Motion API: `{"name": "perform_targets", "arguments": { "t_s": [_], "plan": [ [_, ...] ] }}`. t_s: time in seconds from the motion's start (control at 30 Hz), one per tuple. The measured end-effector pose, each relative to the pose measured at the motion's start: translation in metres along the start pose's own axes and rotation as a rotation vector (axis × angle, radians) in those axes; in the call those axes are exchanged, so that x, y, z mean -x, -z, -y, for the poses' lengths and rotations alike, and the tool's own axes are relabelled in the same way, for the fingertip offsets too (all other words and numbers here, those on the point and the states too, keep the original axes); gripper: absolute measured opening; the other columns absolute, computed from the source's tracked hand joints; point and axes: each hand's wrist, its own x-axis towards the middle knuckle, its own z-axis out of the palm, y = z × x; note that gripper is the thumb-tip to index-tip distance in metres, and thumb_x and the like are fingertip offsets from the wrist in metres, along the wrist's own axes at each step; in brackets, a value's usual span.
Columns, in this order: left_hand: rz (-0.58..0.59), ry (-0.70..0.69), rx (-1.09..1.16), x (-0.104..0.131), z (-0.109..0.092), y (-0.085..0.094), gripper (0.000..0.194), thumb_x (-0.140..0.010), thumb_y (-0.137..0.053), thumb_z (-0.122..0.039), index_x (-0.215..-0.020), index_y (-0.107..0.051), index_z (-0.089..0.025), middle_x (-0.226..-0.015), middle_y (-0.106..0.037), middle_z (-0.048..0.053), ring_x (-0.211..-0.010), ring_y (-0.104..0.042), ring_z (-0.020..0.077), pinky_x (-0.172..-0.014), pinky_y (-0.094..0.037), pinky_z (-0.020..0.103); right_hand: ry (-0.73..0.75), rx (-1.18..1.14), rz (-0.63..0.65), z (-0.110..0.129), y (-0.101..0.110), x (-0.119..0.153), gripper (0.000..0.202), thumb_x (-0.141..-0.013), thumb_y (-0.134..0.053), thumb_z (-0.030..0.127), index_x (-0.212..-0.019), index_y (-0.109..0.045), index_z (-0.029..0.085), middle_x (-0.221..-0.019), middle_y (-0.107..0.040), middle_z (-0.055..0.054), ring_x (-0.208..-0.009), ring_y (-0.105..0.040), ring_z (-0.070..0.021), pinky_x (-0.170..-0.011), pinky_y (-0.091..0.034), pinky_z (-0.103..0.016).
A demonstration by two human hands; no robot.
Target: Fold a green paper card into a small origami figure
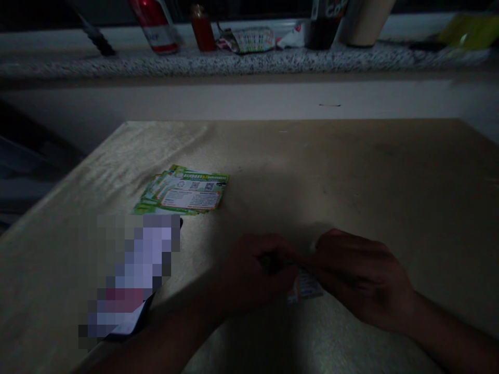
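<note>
Near the front of the table, my left hand [259,272] is closed, its thumb and fingers pinched together. Close against it on the right, my right hand [360,278] is closed too, with the fingertips of both hands meeting. Between them they grip a small printed card [310,287]; just its lower part, white with orange and small print, shows beneath the fingers. The rest of the card is hidden, and the light is dim. Ahead to the left lies a loose, fanned stack of green and white printed cards [191,192], with QR codes on the top one.
A phone [134,280], mostly pixelated, lies left of my left hand on the table [370,166]. Behind the table, a speckled stone sill [218,65] carries a red can [156,26], a small red bottle [203,31], a crumpled wrapper [253,40] and a dark cola bottle [325,23].
</note>
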Motion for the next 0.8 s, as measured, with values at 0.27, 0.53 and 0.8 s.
{"name": "perform_targets", "arguments": {
  "t_s": [0.27, 0.53, 0.8],
  "plan": [
    [-0.013, 0.040, 0.064, 0.000, 0.002, 0.000, 0.020, -0.069, -0.074, -0.025, -0.086, -0.075, -0.015, -0.068, -0.064, 0.001, -0.059, -0.054, 0.0111, -0.056, -0.044, 0.023, 0.046, -0.007, 0.014, -0.006, 0.002, 0.003, 0.021, -0.089, -0.064, 0.003, -0.100, -0.076, 0.016, -0.064, -0.066, -0.003, -0.061, -0.060, -0.0173, -0.058, -0.047, -0.034],
    [-0.029, -0.082, -0.023, 0.001, 0.001, 0.002, 0.011, -0.074, -0.071, -0.022, -0.069, -0.071, -0.012, -0.060, -0.063, 0.001, -0.055, -0.052, 0.0103, -0.052, -0.039, 0.021, -0.081, 0.024, -0.031, -0.005, 0.001, 0.005, 0.016, -0.086, -0.072, 0.008, -0.098, -0.074, 0.018, -0.072, -0.072, -0.005, -0.062, -0.066, -0.0166, -0.055, -0.051, -0.030],
    [0.016, -0.199, 0.032, 0.001, 0.010, 0.003, 0.007, -0.078, -0.069, -0.015, -0.071, -0.069, -0.013, -0.060, -0.058, -0.001, -0.055, -0.049, 0.0091, -0.053, -0.037, 0.021, -0.033, 0.031, -0.039, 0.000, 0.000, 0.001, 0.018, -0.083, -0.068, 0.002, -0.093, -0.071, 0.017, -0.068, -0.069, -0.004, -0.059, -0.064, -0.0161, -0.055, -0.049, -0.031]
  ]
}}
